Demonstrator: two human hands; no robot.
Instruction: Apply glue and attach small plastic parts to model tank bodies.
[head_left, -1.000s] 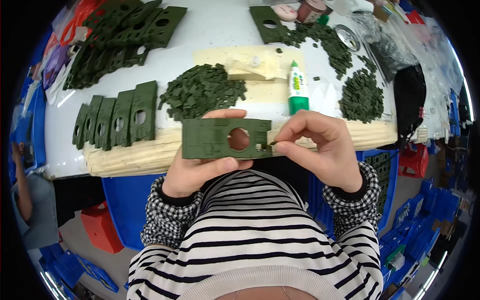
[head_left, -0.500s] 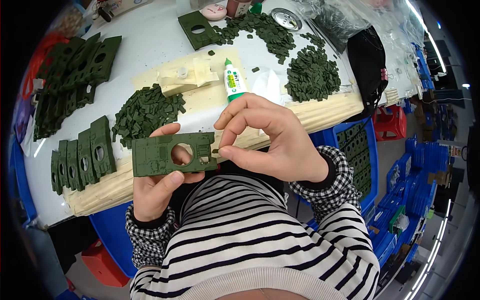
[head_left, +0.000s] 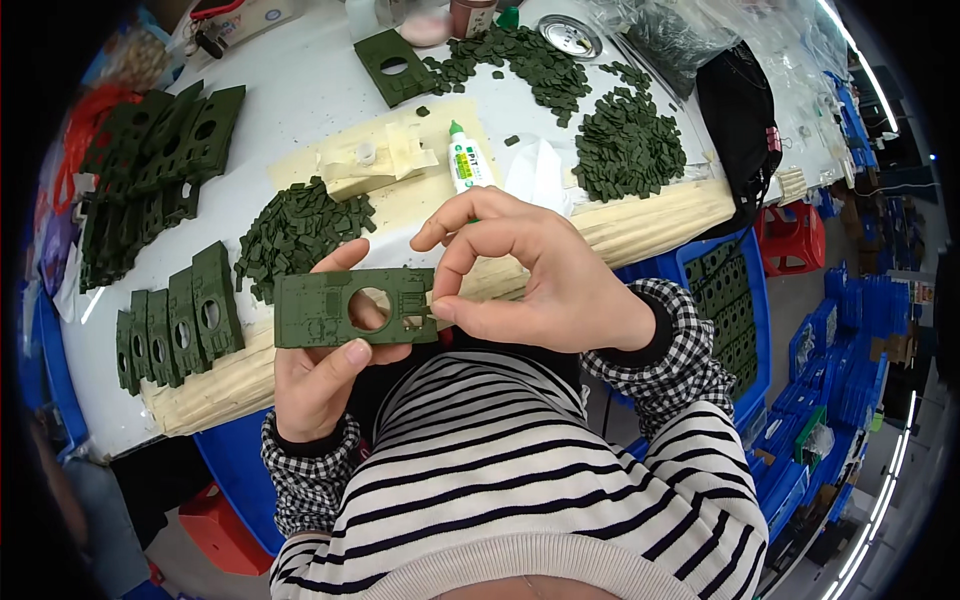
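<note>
**Just over the table's near edge, a green plate (head_left: 318, 310) sits between two hands**

In front of the person's striped top (head_left: 490, 450), the left hand (head_left: 305, 395) grips the plate by its left part: the thumb lies on the near edge and the fingers run behind, skin showing through the big round hole. The right hand (head_left: 550, 285) is at the plate's right end, thumb and forefinger drawn to a narrow pinch beside the small square opening, the other fingers curled loosely. Whether a small piece is between those fingertips, I cannot tell.

Beyond the plate, on the white table (head_left: 285, 110), lie a pile of small green pieces (head_left: 300, 230), a taped cream block (head_left: 370, 178) and a white glue bottle (head_left: 464, 165) with a green tip, partly hidden by the right hand. White paper (head_left: 538, 175) is just beside the bottle, and a second heap (head_left: 630, 145) lies farther right.

To the left, a row of similar plates (head_left: 180, 330) leans by the padded edge (head_left: 650, 215), with a larger stack (head_left: 165, 140) behind. A lone plate (head_left: 385, 85) rests at the back. Below the table, on the right, a blue bin (head_left: 757, 350) holds more plates.
</note>
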